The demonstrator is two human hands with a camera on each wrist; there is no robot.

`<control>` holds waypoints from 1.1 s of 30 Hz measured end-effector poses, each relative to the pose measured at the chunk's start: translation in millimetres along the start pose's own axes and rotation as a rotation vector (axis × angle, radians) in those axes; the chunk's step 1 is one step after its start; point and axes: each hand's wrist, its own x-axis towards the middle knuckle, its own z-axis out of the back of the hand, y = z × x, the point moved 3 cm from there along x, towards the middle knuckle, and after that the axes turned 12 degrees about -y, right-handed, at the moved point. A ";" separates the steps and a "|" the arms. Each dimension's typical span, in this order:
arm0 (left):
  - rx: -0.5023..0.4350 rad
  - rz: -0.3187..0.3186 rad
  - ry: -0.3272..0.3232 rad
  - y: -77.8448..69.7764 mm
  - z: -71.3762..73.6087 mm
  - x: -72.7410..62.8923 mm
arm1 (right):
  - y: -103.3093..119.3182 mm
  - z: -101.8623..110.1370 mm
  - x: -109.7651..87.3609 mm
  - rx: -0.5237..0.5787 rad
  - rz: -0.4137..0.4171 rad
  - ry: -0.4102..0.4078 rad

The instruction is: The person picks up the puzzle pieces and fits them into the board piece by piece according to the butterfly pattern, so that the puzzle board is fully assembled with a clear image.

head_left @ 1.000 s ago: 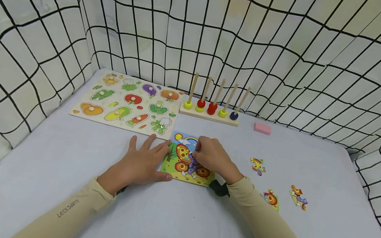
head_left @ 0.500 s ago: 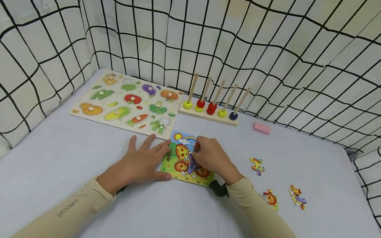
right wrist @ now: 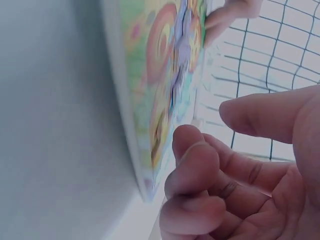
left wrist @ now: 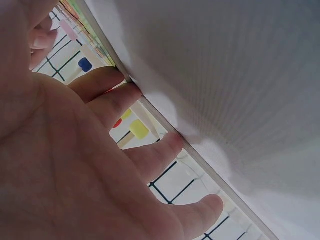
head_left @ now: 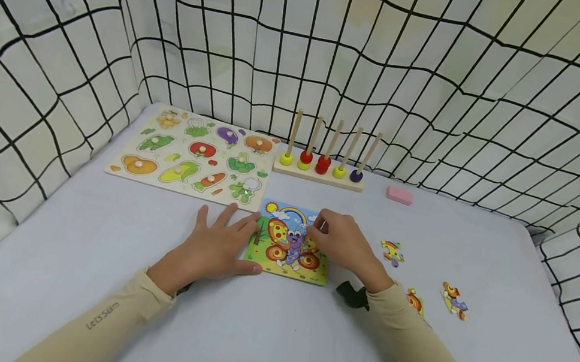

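Observation:
A square butterfly puzzle [head_left: 287, 268] lies on the white-covered table in front of me. My left hand [head_left: 216, 247] rests flat at its left side, fingers spread, with the fingertips and thumb touching the puzzle's edge. Over the puzzle's upper right part is my right hand [head_left: 344, 242]. In the right wrist view its thumb [right wrist: 260, 117] stands apart from the bent fingers [right wrist: 195, 170], and nothing shows between them. Three loose puzzle pieces lie to the right: a yellow one [head_left: 392, 251], an orange-red one [head_left: 416, 301] partly hidden by the sleeve, and another [head_left: 453, 299] farther right.
A wooden vegetable peg board [head_left: 190, 156] lies at the back left, its near corner close to the puzzle. Beside it stands a bead stacker [head_left: 317, 176] with upright rods. A pink block [head_left: 399, 195] sits at the back right. Black netting [head_left: 306, 50] rises behind the table.
My right hand has moved right from the puzzle's middle, its fingers parting, and the butterfly's face and upper wing now show. The left hand has stayed still.

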 end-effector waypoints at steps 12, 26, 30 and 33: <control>-0.006 0.016 0.013 0.5 2.7 -1.3 | -28.8 26.1 -17.4 0.026 0.002 -0.095; -0.007 0.011 0.017 -1.0 1.6 0.7 | -66.8 46.5 -47.6 0.028 0.001 -0.137; -0.001 0.004 0.005 -1.6 2.1 0.6 | -77.3 54.7 -56.9 0.008 -0.020 -0.145; -0.003 0.007 0.007 -1.4 1.5 0.2 | -85.3 61.3 -62.9 0.001 -0.022 -0.161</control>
